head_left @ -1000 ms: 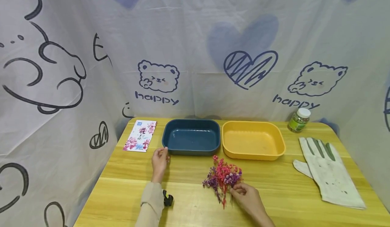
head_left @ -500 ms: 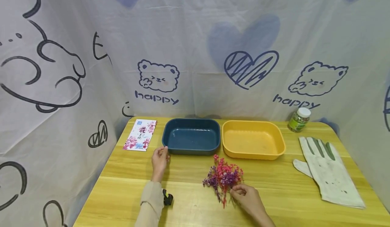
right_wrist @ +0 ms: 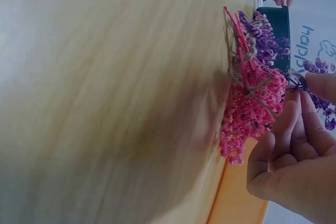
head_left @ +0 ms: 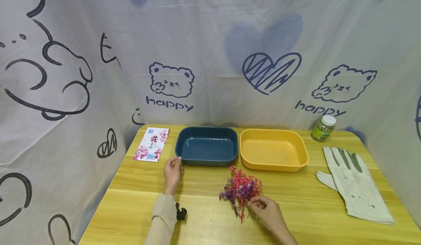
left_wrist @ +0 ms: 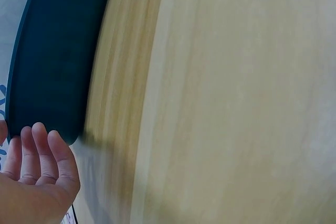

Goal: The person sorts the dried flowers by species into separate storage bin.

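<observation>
In the head view a bunch of dried flowers (head_left: 237, 184), pink and purple on thin stems, lies on the wooden table (head_left: 204, 215). My right hand (head_left: 267, 213) is at its right side. Between thumb and fingertips it pinches the stem of a purple flower sprig (right_wrist: 322, 103), seen best in the right wrist view. My left hand (head_left: 172, 175) is at the front left corner of a dark blue tray (head_left: 208, 148). Its fingers (left_wrist: 46, 156) are relaxed, their tips against or very near the tray's end; firm contact cannot be told.
A yellow tray (head_left: 273, 151) stands right of the blue one. Further right are a small jar (head_left: 323, 128) with a white lid and a white glove (head_left: 355, 188) with green patches. A flower-printed packet (head_left: 151, 144) lies at the back left. A printed curtain (head_left: 210, 47) hangs behind.
My right hand's fingers have shifted very slightly at the stems, and the flowers stirred a little. The left hand and the trays hold their places.
</observation>
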A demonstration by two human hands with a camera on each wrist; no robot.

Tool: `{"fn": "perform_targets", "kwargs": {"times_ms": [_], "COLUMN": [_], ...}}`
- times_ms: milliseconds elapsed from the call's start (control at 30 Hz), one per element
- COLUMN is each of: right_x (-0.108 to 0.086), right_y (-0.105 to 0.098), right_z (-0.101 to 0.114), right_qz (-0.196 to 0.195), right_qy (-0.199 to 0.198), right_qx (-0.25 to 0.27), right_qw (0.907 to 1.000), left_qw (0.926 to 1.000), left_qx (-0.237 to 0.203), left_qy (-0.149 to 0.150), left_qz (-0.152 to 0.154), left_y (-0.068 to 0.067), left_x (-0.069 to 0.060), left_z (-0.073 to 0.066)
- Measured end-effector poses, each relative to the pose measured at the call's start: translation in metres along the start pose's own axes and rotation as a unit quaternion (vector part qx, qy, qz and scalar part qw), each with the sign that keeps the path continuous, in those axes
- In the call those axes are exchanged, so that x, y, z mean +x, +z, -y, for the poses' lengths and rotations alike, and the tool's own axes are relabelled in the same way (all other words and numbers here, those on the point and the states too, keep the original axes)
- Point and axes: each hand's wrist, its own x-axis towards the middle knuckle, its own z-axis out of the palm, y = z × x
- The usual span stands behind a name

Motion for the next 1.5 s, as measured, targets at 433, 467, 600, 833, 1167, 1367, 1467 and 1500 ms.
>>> {"fn": "perform_targets", "kwargs": {"times_ms": [433, 467, 600, 833, 1167, 1367, 1467, 1500], "right_x": [0.014, 0.015, 0.022, 0.041, 0.081, 0.104, 0.113, 0.116], "right_y": [-0.003, -0.003, -0.002, 0.002, 0.011, 0.025, 0.028, 0.029], "right_z": [0.023, 0.025, 0.035, 0.05, 0.076, 0.086, 0.094, 0.097], "right_qz": [-0.011, -0.01, -0.007, -0.019, -0.018, -0.035, -0.039, -0.041], "right_qy": [-0.033, -0.036, -0.05, -0.088, -0.119, -0.152, -0.161, -0.164], "right_qx": [0.04, 0.041, 0.041, 0.019, 0.02, -0.003, -0.009, -0.011], "right_qw": [0.9986, 0.9984, 0.9979, 0.9958, 0.9926, 0.9877, 0.9862, 0.9856], "left_qw": [0.9999, 0.9999, 0.9999, 0.9998, 1.0, 1.0, 0.9999, 0.9999], "left_qx": [-0.01, -0.01, -0.011, -0.021, -0.009, -0.008, -0.009, -0.011], "left_qy": [0.001, 0.002, 0.001, -0.001, -0.001, 0.002, 0.005, 0.005], "left_qz": [-0.002, -0.003, -0.003, -0.004, 0.002, 0.001, -0.001, -0.001], "left_y": [-0.001, -0.001, -0.002, -0.002, -0.001, 0.0, 0.0, 0.0], "left_x": [0.002, 0.002, 0.002, 0.002, 0.002, 0.002, 0.002, 0.002], "left_z": [0.0, -0.001, -0.001, -0.001, -0.002, -0.001, 0.001, 0.001]}}
